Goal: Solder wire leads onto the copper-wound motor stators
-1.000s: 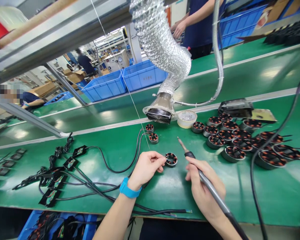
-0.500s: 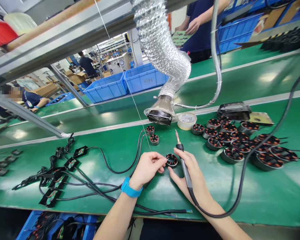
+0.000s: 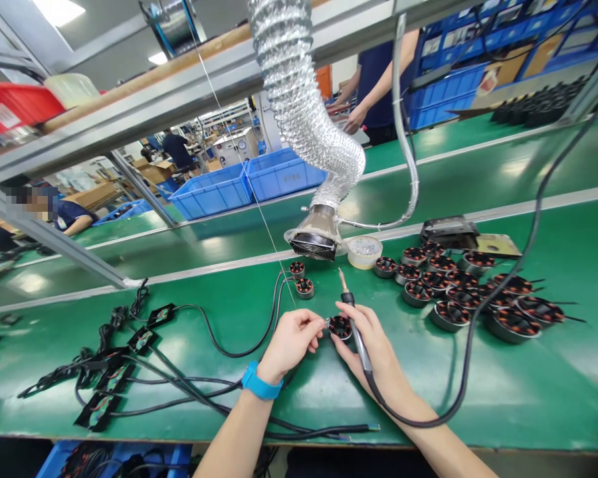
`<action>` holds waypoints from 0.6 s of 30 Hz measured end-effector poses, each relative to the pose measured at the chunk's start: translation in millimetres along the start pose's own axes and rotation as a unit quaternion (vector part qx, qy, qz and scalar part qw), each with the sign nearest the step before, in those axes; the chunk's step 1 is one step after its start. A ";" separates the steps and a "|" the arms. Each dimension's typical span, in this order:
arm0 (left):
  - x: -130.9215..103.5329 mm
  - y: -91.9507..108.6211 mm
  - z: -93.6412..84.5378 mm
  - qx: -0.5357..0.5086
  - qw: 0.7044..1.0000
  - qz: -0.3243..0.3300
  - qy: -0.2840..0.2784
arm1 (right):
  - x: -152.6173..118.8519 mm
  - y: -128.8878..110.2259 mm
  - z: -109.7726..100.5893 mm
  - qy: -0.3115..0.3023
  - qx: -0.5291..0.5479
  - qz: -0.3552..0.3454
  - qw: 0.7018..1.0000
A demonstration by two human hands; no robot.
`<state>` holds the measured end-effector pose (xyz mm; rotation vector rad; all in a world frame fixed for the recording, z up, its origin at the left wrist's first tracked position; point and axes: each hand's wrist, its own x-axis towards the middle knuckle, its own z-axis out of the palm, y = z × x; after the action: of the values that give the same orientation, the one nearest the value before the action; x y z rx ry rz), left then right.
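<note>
My right hand is wrapped round a soldering iron, its tip pointing up and away from me. That hand's thumb and fingertips also rest against the side of a small round motor stator with copper windings. At the stator's left edge, my left hand is closed in a pinch on thin wire ends; the fingers partly hide them. Just beyond my hands, two more stators with black cables attached sit on the green bench. A strand of solder wire hangs down behind my left hand.
A fume extractor hood hangs ahead, beside a round tub. Several stators are grouped at right, crossed by the iron's cord. Black cables with small circuit boards lie at left. A co-worker stands across the bench.
The view has tilted up and shifted slightly. My hands keep the same hold at the stator. Across the bench, the co-worker's hands have moved and the green sheet no longer shows.
</note>
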<state>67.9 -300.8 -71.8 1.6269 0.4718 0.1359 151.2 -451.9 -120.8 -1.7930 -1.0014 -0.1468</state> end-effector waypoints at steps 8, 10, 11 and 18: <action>3.9 -2.8 -1.1 0.069 0.997 0.026 0.016 | -5.2 9.1 -20.7 -0.002 -0.041 -0.036 0.998; 4.2 -3.8 -0.8 0.061 0.998 0.015 0.005 | -7.6 11.1 -23.1 -0.002 -0.039 -0.038 0.999; 4.4 -4.2 -0.7 0.053 0.999 0.006 -0.005 | -8.8 12.2 -23.5 0.001 -0.034 -0.035 0.999; 8.0 -6.6 0.4 0.007 0.999 -0.014 -0.028 | -14.2 15.1 -25.7 0.019 0.007 -0.003 1.000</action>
<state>73.8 -297.9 -79.8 1.6335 0.4537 0.0651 161.1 -482.8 -127.2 -1.7674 -0.9792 -0.1767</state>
